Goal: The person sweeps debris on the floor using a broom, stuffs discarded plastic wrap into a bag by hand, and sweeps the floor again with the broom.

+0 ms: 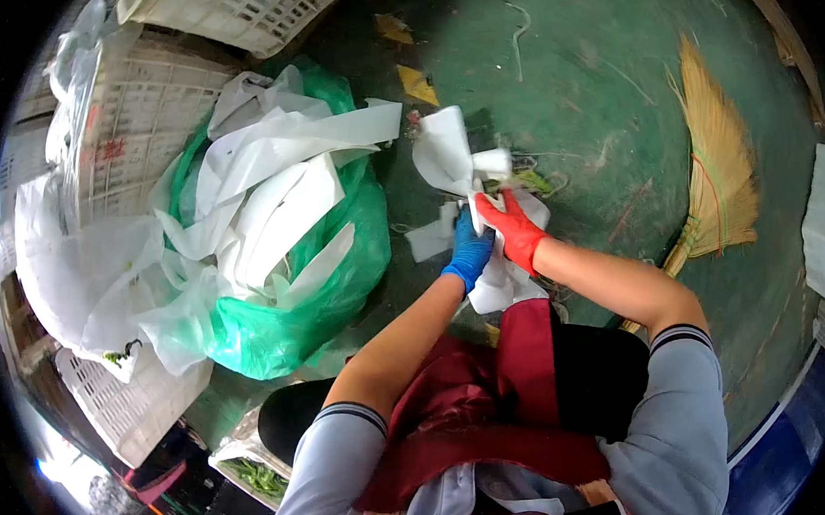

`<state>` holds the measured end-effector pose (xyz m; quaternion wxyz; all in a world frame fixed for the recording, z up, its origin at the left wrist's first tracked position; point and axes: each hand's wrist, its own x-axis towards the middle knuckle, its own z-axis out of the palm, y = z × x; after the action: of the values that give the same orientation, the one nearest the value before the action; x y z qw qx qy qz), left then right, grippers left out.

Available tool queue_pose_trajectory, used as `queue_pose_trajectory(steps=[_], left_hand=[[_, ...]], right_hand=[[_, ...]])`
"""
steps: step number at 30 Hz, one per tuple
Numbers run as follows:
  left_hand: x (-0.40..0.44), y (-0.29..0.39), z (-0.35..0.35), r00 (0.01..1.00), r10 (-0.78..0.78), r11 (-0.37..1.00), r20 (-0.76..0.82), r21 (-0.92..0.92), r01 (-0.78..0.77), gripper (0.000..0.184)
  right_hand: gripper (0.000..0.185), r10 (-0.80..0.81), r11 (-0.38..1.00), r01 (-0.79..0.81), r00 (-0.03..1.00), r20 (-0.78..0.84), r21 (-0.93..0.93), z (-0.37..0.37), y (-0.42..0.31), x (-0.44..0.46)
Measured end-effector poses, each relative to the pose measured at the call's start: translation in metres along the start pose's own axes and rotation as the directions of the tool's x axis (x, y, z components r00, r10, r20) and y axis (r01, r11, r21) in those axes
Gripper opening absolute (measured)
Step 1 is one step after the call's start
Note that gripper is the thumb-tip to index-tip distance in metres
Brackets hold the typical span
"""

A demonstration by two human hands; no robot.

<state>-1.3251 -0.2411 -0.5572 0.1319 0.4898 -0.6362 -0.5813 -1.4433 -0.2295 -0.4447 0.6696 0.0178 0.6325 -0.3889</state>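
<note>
The left grip (469,255) and right grip (516,233) are both grasping white scraps (447,149) over the floor (589,99) (near the green bag (268,345)), and some could be slipping free because they are sticking out unevenly.

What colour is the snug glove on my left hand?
The left hand wears a blue glove, clearest in the head view.
</note>
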Motion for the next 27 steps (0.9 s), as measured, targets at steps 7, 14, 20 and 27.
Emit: queue_pose_trajectory(steps=[7,14,20,27], left_hand=[[-0.028,0.098,-0.047,0.905,-0.016,0.771,0.425,-0.571,0.282,0.042],[-0.053,0.154,-0.09,0.936,-0.019,0.809,0.351,-0.544,0.221,0.051],[-0.073,0.186,-0.184,0.674,0.725,0.68,-0.143,-0.007,-0.733,0.058],[-0.187,0.15,-0.365,0.946,0.323,0.167,-0.026,0.986,-0.029,0.074]], right_hand=[[0.043,0.077,0.972,-0.131,0.961,0.267,0.193,-0.007,-0.005,-0.008],[0.036,-0.13,0.955,0.067,0.97,0.206,0.29,0.005,-0.041,-0.016],[0.031,-0.333,0.939,0.296,0.909,0.251,0.175,0.085,-0.131,-0.055],[0.046,-0.443,0.896,0.358,0.765,0.468,0.263,0.21,-0.174,-0.05]])
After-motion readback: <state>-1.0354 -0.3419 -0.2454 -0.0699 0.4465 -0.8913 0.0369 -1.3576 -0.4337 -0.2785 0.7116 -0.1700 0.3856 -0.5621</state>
